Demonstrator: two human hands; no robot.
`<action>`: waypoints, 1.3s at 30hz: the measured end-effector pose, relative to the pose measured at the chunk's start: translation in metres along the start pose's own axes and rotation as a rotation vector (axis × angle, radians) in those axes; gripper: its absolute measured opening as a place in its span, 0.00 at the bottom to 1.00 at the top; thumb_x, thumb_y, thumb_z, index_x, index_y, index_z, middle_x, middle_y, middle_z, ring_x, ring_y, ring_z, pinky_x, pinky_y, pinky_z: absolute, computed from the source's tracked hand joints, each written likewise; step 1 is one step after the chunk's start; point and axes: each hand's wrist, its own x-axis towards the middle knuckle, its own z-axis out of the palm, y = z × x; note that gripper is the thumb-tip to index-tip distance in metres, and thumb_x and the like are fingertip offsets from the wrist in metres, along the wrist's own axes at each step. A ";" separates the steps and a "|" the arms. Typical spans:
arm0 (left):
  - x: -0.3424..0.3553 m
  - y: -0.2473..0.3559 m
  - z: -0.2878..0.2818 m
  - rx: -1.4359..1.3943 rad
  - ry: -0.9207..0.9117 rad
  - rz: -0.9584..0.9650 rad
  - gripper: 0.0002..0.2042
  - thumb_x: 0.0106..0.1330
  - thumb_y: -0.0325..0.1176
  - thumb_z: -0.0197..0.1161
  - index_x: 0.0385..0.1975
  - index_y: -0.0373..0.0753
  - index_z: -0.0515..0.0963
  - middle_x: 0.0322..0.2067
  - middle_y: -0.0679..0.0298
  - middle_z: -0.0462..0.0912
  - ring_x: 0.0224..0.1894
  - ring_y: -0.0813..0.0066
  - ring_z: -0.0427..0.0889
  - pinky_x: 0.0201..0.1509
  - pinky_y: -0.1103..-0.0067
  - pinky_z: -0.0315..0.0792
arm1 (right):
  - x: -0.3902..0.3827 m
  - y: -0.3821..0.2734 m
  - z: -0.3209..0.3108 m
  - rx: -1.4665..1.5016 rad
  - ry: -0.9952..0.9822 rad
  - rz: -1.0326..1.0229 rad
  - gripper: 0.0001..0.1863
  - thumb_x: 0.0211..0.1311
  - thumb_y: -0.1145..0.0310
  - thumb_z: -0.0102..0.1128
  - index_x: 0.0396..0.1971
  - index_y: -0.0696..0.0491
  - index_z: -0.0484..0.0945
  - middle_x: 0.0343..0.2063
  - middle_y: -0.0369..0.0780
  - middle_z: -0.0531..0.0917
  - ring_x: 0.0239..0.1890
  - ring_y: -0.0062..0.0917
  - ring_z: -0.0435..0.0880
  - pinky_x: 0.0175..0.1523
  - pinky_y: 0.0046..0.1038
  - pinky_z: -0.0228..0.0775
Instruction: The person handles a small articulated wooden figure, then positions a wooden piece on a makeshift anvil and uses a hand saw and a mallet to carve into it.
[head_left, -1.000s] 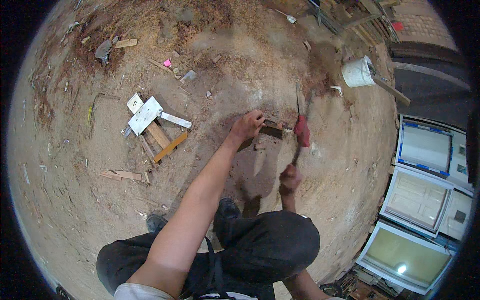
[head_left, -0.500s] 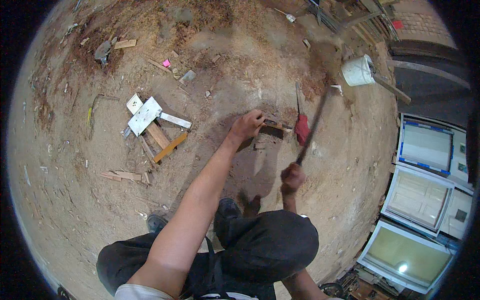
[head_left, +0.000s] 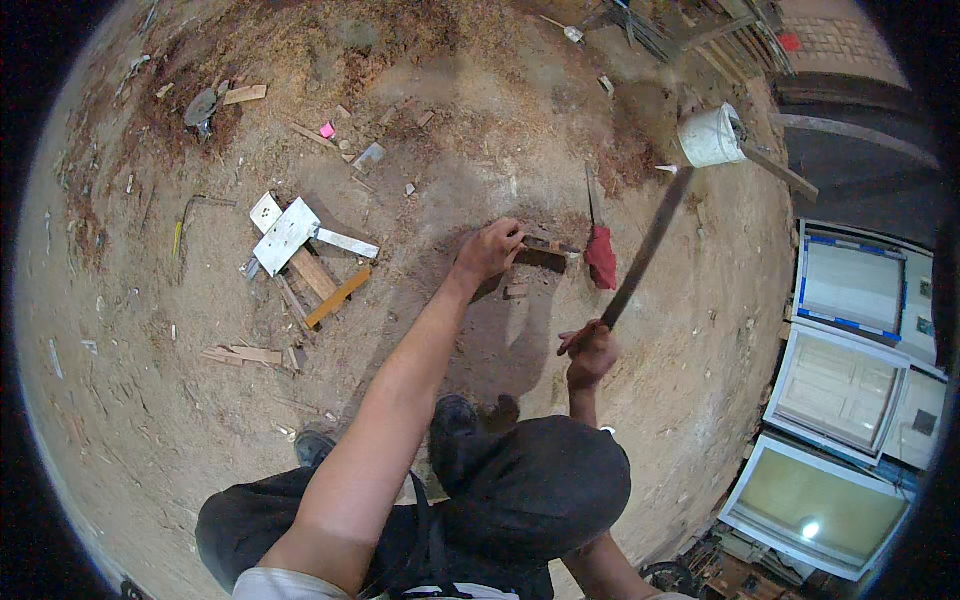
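Note:
My left hand (head_left: 490,252) reaches forward to the ground, its fingers closed on the near end of a short wood block (head_left: 542,258). Part of the block is hidden under the fingers. Farther right, my right hand (head_left: 590,352) grips the lower end of a long, dark, machete-like blade (head_left: 648,252), which slants up and away to the right, apart from the block. Between block and blade lies a narrow pointed tool with a red handle or wrapping (head_left: 601,258). A small wood offcut (head_left: 515,291) is just below the block.
White boards and wood strips (head_left: 290,236) are piled at left, near a hacksaw-like frame (head_left: 182,225). A white bucket (head_left: 710,137) stands at far right. Framed panes (head_left: 838,375) line the right side. My bent knee (head_left: 540,485) is close below my right hand. Scraps litter the dirt floor.
The long blade, blurred before, is now sharper and slants more to the right. My right hand has shifted slightly, its fingers looser. My left hand stays on the wood block.

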 end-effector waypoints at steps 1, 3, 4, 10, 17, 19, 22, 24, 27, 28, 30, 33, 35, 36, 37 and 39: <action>0.004 0.003 0.003 -0.017 0.043 0.016 0.11 0.56 0.34 0.62 0.38 0.39 0.75 0.37 0.61 0.74 0.42 0.61 0.77 0.44 0.71 0.74 | -0.005 0.023 -0.017 -0.131 -0.067 0.042 0.21 0.67 0.52 0.44 0.30 0.57 0.70 0.11 0.35 0.68 0.10 0.23 0.71 0.17 0.27 0.69; 0.005 0.010 0.007 -0.052 0.122 0.045 0.11 0.56 0.33 0.63 0.37 0.39 0.76 0.37 0.60 0.74 0.43 0.61 0.76 0.44 0.71 0.74 | -0.010 0.070 -0.046 -0.557 -0.142 0.186 0.24 0.67 0.47 0.44 0.23 0.54 0.69 0.11 0.34 0.68 0.10 0.20 0.68 0.16 0.25 0.64; 0.003 0.004 0.012 -0.040 0.056 0.015 0.11 0.56 0.33 0.63 0.37 0.39 0.76 0.38 0.60 0.74 0.43 0.60 0.76 0.44 0.70 0.74 | -0.006 0.075 -0.041 -0.842 -0.160 0.276 0.27 0.67 0.45 0.44 0.16 0.52 0.67 0.11 0.32 0.66 0.10 0.18 0.65 0.15 0.24 0.60; 0.004 -0.004 0.009 -0.030 -0.013 0.004 0.10 0.56 0.33 0.64 0.35 0.37 0.77 0.39 0.58 0.75 0.44 0.59 0.76 0.46 0.70 0.74 | 0.007 0.024 -0.012 -0.472 -0.026 0.277 0.26 0.67 0.47 0.44 0.18 0.54 0.68 0.12 0.35 0.70 0.11 0.17 0.67 0.15 0.21 0.58; 0.004 -0.003 0.011 -0.072 -0.026 -0.028 0.10 0.55 0.34 0.64 0.34 0.37 0.77 0.37 0.58 0.76 0.42 0.59 0.78 0.45 0.70 0.75 | 0.003 0.014 -0.008 -0.414 0.099 0.009 0.26 0.68 0.47 0.41 0.28 0.58 0.70 0.14 0.40 0.75 0.17 0.26 0.75 0.24 0.28 0.66; 0.010 0.000 0.017 -0.095 -0.006 -0.003 0.10 0.55 0.34 0.64 0.34 0.37 0.77 0.37 0.58 0.76 0.42 0.59 0.78 0.44 0.70 0.75 | 0.000 0.067 -0.049 -0.875 -0.069 0.153 0.29 0.68 0.44 0.35 0.23 0.56 0.71 0.14 0.38 0.76 0.20 0.34 0.77 0.33 0.40 0.71; -0.001 -0.012 0.021 -0.064 0.022 0.010 0.10 0.55 0.34 0.65 0.34 0.37 0.77 0.37 0.59 0.76 0.42 0.59 0.78 0.44 0.70 0.75 | -0.005 0.063 -0.031 -1.307 -0.194 0.206 0.30 0.69 0.47 0.37 0.12 0.53 0.69 0.10 0.36 0.71 0.17 0.29 0.78 0.24 0.34 0.67; -0.007 -0.011 0.022 -0.030 0.014 0.015 0.10 0.55 0.35 0.65 0.34 0.38 0.77 0.37 0.59 0.75 0.41 0.59 0.78 0.43 0.71 0.76 | -0.001 0.049 -0.029 -0.996 -0.139 0.376 0.28 0.69 0.49 0.38 0.15 0.53 0.70 0.10 0.37 0.72 0.14 0.25 0.76 0.19 0.30 0.65; -0.005 -0.020 0.028 -0.046 0.061 0.002 0.11 0.54 0.36 0.66 0.33 0.39 0.77 0.38 0.60 0.75 0.41 0.60 0.78 0.41 0.70 0.76 | 0.002 0.007 -0.002 -0.397 0.023 0.225 0.25 0.69 0.50 0.43 0.17 0.53 0.69 0.10 0.36 0.70 0.10 0.20 0.72 0.16 0.24 0.62; -0.003 -0.019 0.028 -0.061 0.059 0.009 0.10 0.54 0.36 0.65 0.33 0.40 0.77 0.38 0.60 0.75 0.42 0.60 0.78 0.42 0.70 0.76 | 0.005 -0.006 0.003 -0.371 0.057 0.162 0.25 0.69 0.50 0.43 0.18 0.53 0.69 0.10 0.36 0.70 0.10 0.20 0.71 0.16 0.24 0.62; -0.001 -0.017 0.027 -0.088 0.051 0.024 0.10 0.55 0.37 0.65 0.34 0.41 0.77 0.38 0.60 0.75 0.42 0.60 0.78 0.42 0.70 0.76 | 0.007 -0.022 0.011 -0.315 0.125 0.038 0.24 0.68 0.50 0.43 0.19 0.52 0.68 0.10 0.35 0.69 0.10 0.20 0.69 0.17 0.24 0.62; 0.002 -0.012 0.027 -0.052 0.030 0.028 0.10 0.57 0.37 0.63 0.35 0.40 0.78 0.38 0.61 0.75 0.42 0.60 0.78 0.44 0.71 0.76 | 0.004 0.020 -0.018 -0.359 0.061 0.078 0.25 0.67 0.50 0.45 0.17 0.54 0.71 0.11 0.40 0.72 0.12 0.27 0.72 0.19 0.29 0.62; 0.005 -0.008 0.026 -0.051 -0.003 0.020 0.10 0.58 0.37 0.62 0.37 0.41 0.78 0.38 0.61 0.75 0.43 0.61 0.78 0.44 0.71 0.75 | 0.007 0.048 -0.034 -1.316 -0.182 0.257 0.30 0.67 0.49 0.42 0.23 0.62 0.77 0.17 0.53 0.78 0.20 0.46 0.79 0.26 0.42 0.64; 0.004 -0.005 0.026 -0.053 -0.020 0.011 0.10 0.58 0.37 0.62 0.37 0.41 0.78 0.38 0.61 0.75 0.43 0.61 0.78 0.45 0.71 0.75 | 0.001 0.043 -0.025 -1.274 -0.174 0.242 0.31 0.67 0.48 0.41 0.24 0.63 0.77 0.19 0.56 0.77 0.23 0.49 0.78 0.29 0.43 0.65; -0.001 0.000 0.026 -0.020 -0.058 -0.014 0.11 0.58 0.36 0.62 0.38 0.41 0.77 0.39 0.61 0.75 0.43 0.61 0.78 0.45 0.71 0.75 | -0.005 0.037 -0.015 -1.233 -0.170 0.228 0.32 0.67 0.48 0.40 0.25 0.64 0.77 0.21 0.58 0.76 0.25 0.52 0.78 0.32 0.45 0.65; -0.001 -0.004 0.009 0.098 -0.114 -0.060 0.11 0.58 0.36 0.62 0.40 0.42 0.77 0.40 0.62 0.75 0.44 0.62 0.77 0.45 0.71 0.75 | 0.008 0.029 0.001 -1.199 -0.181 0.219 0.29 0.67 0.49 0.42 0.24 0.62 0.78 0.19 0.56 0.76 0.22 0.49 0.77 0.29 0.43 0.65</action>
